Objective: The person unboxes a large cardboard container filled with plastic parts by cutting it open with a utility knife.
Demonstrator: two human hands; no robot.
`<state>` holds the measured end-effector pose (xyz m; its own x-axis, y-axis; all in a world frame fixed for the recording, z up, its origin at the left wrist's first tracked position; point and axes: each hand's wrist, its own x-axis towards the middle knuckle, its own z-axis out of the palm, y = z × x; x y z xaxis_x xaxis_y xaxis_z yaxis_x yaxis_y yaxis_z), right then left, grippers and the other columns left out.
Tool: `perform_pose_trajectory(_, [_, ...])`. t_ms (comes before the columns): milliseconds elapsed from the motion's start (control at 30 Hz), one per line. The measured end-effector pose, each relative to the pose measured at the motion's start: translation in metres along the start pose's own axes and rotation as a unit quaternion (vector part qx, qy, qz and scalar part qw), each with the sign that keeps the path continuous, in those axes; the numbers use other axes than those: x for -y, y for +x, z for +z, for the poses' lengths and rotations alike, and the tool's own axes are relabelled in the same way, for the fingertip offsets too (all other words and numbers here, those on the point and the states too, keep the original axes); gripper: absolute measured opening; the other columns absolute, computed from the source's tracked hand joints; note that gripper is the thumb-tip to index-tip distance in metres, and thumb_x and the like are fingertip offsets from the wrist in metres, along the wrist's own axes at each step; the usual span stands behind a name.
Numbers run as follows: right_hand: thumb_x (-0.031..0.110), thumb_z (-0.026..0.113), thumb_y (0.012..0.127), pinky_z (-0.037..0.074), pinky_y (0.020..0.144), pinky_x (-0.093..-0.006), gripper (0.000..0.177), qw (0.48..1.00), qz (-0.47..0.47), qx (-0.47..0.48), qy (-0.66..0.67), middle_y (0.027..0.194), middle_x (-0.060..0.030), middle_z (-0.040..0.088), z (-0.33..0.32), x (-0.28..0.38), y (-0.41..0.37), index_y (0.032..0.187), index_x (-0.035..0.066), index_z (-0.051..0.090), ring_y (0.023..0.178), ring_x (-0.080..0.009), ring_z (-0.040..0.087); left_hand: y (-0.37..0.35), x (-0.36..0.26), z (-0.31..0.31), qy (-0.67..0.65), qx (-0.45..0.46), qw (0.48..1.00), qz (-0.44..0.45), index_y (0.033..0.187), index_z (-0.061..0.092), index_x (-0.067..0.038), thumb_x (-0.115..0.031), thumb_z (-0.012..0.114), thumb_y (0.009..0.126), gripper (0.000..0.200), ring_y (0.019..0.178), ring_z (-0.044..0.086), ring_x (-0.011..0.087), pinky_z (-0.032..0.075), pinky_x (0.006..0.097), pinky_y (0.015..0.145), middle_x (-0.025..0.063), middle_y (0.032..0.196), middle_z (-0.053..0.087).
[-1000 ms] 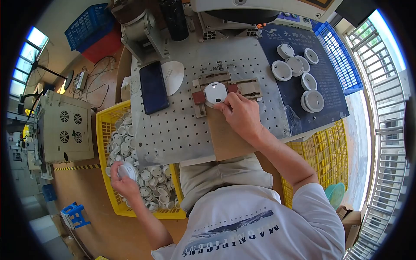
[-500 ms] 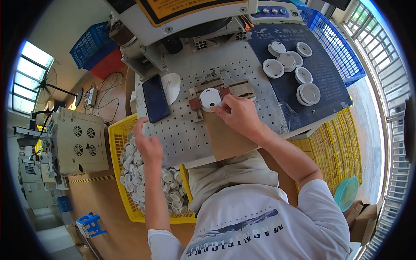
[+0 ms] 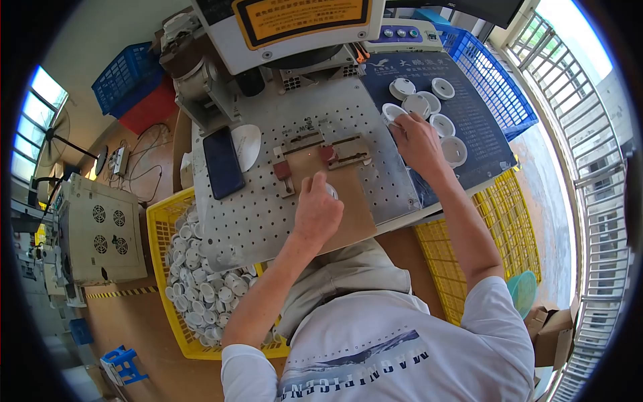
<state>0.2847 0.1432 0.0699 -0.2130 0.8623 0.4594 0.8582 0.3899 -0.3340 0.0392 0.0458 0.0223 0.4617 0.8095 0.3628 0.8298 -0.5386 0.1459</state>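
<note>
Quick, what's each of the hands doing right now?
Left hand: closed on a white disc.
Right hand: at another disc on the dark panel; grip can't be told.

We're getting only a sliver of white disc point(image 3: 331, 191) past the left hand point(image 3: 319, 209); the right hand point(image 3: 420, 143) partly covers a second disc point(image 3: 390, 110). Up top, we lose the monitor's point(image 3: 462, 9) upper part, cropped away.

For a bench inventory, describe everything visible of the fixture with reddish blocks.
The fixture looks metal, with dark-slotted bars and two reddish blocks set apart. It lies flat on the perforated plate. A brown sheet extends from between the blocks toward the near edge. No disc sits between them. The left hand is near; contact is unclear.
</note>
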Motion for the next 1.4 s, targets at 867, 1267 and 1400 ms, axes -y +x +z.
perform_pose_trajectory(867, [0.017, 0.076, 0.076, 0.051, 0.076, -0.0449, 0.042, 0.939, -0.134, 0.276, 0.156, 0.120, -0.0192, 0.052, 0.035, 0.132, -0.024, 0.106, 0.002, 0.051, 0.088, -0.0406, 0.062, -0.113, 0.068, -0.044, -0.004, -0.108, 0.966, -0.237, 0.065, 0.064, 0.008, 0.006, 0.070, 0.053, 0.014, 0.106, 0.051, 0.0388, 0.045, 0.0434, 0.089, 0.0202, 0.119, 0.051])
perform_pose_trajectory(1267, [0.016, 0.074, 0.079, 0.052, 0.074, -0.0451, 0.039, 0.968, -0.062, 0.210, 0.120, 0.109, -0.0193, 0.056, 0.059, 0.141, -0.008, 0.106, -0.002, 0.053, 0.088, -0.0400, 0.062, -0.110, 0.068, -0.044, -0.001, -0.116, 0.966, -0.232, 0.067, 0.063, 0.009, 0.006, 0.071, 0.051, 0.019, 0.102, 0.052, 0.0388, 0.045, 0.0455, 0.087, 0.0206, 0.117, 0.051])
perform_pose_trajectory(1400, [0.017, 0.074, 0.079, 0.052, 0.073, -0.0452, 0.039, 0.971, -0.061, 0.195, 0.127, 0.109, -0.0192, 0.056, 0.065, 0.141, -0.005, 0.106, -0.001, 0.053, 0.088, -0.0398, 0.062, -0.110, 0.069, -0.041, -0.002, -0.118, 0.965, -0.235, 0.067, 0.062, 0.009, 0.006, 0.071, 0.050, 0.019, 0.102, 0.052, 0.0387, 0.045, 0.0455, 0.087, 0.0204, 0.117, 0.051])
